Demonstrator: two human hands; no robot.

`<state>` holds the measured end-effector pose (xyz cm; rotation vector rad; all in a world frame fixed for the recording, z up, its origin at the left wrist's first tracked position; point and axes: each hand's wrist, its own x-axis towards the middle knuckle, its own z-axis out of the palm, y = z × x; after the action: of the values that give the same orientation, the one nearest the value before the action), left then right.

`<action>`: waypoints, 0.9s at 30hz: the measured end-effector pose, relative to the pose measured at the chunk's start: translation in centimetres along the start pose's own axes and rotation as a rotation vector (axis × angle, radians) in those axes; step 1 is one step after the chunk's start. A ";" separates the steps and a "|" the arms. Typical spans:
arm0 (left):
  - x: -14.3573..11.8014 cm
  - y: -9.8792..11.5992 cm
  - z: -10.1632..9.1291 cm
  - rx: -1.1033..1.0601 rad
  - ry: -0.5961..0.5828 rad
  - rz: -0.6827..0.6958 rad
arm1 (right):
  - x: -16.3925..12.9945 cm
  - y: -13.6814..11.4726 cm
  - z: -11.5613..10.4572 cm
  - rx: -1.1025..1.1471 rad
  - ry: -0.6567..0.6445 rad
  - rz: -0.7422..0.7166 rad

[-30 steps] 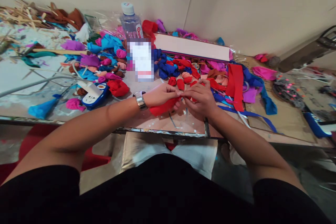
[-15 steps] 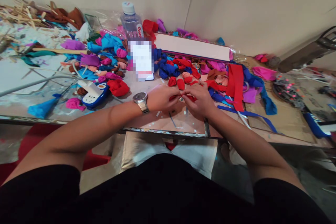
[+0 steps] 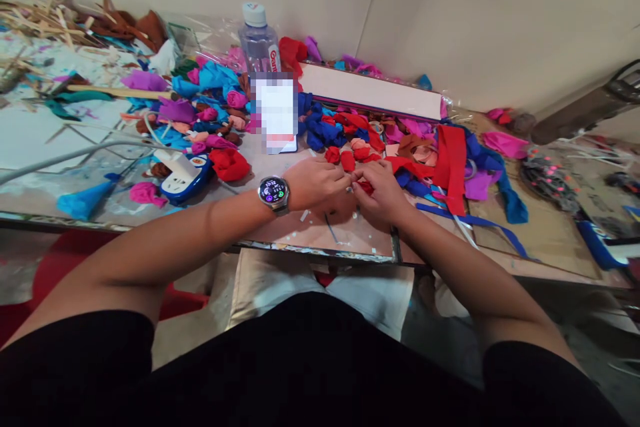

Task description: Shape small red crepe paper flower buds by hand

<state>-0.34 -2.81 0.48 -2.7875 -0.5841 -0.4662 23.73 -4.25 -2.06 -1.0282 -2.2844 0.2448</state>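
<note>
My left hand [image 3: 320,184], a watch on its wrist, is turned back-up with its fingers closed at the table's front. Its fingertips meet those of my right hand [image 3: 380,192], which is pinched closed. Between them is a piece of red crepe paper [image 3: 367,187], mostly covered by my fingers. Just beyond my hands lie small rolled red paper buds [image 3: 347,160] and a peach one [image 3: 360,145]. A wide red paper strip [image 3: 451,170] hangs over the pile to the right of my right hand.
A phone [image 3: 277,113] leans before a water bottle [image 3: 259,47]. On the left are a blue-and-white power socket [image 3: 186,180] with a grey cable, coloured paper flowers and wooden sticks [image 3: 50,20]. A long white box [image 3: 370,90] lies behind; cardboard [image 3: 540,233] is on the right.
My left wrist has rolled so the watch face, now lit, turns up, and red paper that showed under the left fingers is hidden. The view has shifted slightly.
</note>
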 end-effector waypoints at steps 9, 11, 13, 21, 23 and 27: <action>0.2 -0.1 0.3 0.053 0.015 -0.010 | -0.1 0.0 -0.3 -0.059 0.066 -0.065; 0.2 0.1 0.2 0.035 0.023 -0.005 | 0.0 -0.1 -0.2 -0.064 0.058 -0.063; 0.2 0.2 0.2 0.029 0.017 0.003 | 0.1 -0.1 -0.1 -0.067 0.046 -0.057; 0.1 0.1 0.3 0.066 0.015 0.005 | 0.0 -0.1 -0.5 -0.037 0.058 -0.046; 0.1 0.1 0.3 0.068 0.031 0.010 | 0.0 -0.1 -0.5 -0.042 0.062 -0.051; 0.1 0.1 0.4 0.053 0.046 -0.003 | 0.1 -0.2 -0.3 -0.054 0.052 -0.062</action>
<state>-0.09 -2.69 0.16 -2.7189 -0.5826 -0.5062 23.70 -4.34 -1.66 -0.9778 -2.2820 0.1303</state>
